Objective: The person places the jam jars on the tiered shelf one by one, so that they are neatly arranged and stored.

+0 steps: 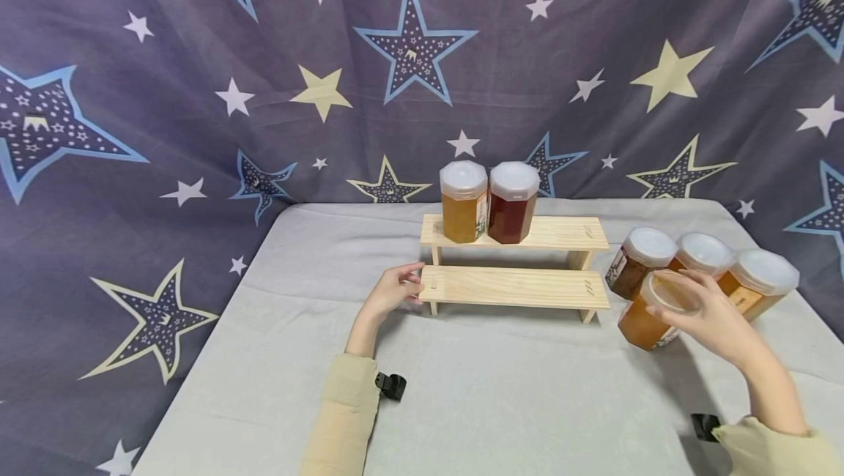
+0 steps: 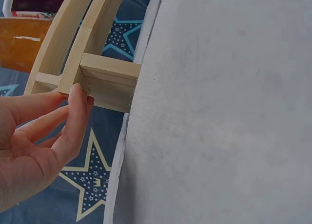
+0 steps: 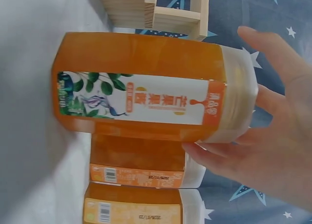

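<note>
My left hand pinches the left end of the lower shelf of a two-tier wooden stand. In the left wrist view, the thumb and fingers meet at the shelf's corner. On the right, my right hand holds an orange-amber jam jar by its whitish lid from above. Its label, with leaves and a bird, faces the right wrist camera. Whether its base touches the cloth, I cannot tell. On the upper shelf stand an amber jar and a dark red jar, side by side.
Behind the held jar stand a brown jar, an orange jar with a white lid and another amber jar. A pale cloth covers the table. A star-patterned curtain hangs behind.
</note>
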Available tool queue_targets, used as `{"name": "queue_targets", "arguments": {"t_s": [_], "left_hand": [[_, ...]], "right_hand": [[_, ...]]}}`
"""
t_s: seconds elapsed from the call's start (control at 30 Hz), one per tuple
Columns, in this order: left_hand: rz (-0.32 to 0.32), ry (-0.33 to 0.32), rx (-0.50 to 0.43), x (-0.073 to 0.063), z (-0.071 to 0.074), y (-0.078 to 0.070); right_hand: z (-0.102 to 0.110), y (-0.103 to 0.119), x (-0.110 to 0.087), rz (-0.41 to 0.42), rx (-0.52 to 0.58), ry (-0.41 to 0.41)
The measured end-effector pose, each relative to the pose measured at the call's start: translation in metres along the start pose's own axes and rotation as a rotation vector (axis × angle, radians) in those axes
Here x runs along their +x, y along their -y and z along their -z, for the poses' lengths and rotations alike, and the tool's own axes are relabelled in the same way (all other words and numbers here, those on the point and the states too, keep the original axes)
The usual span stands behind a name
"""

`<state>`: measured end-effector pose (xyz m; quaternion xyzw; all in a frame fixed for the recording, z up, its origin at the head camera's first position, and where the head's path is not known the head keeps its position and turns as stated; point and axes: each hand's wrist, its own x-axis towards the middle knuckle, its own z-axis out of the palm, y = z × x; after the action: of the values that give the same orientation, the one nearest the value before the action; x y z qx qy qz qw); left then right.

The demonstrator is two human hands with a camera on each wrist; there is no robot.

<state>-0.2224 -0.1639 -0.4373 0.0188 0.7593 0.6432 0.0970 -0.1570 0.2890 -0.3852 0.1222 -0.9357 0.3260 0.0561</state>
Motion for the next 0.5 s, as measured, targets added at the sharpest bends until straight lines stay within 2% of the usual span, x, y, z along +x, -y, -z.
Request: {"name": "queue_targets", "arguments": {"t_s": [0.3, 0.5], "left_hand": [[0.008, 0.002, 0.005, 0.001, 0.001, 0.001], [0.009, -0.004, 0.007, 0.000, 0.000, 0.001]], "right_hand": [[-0.020, -0.004, -0.001, 0.058, -0.015, -0.231], [-0.026, -0.006, -0.002, 0.057, 0.022, -0.279]]}}
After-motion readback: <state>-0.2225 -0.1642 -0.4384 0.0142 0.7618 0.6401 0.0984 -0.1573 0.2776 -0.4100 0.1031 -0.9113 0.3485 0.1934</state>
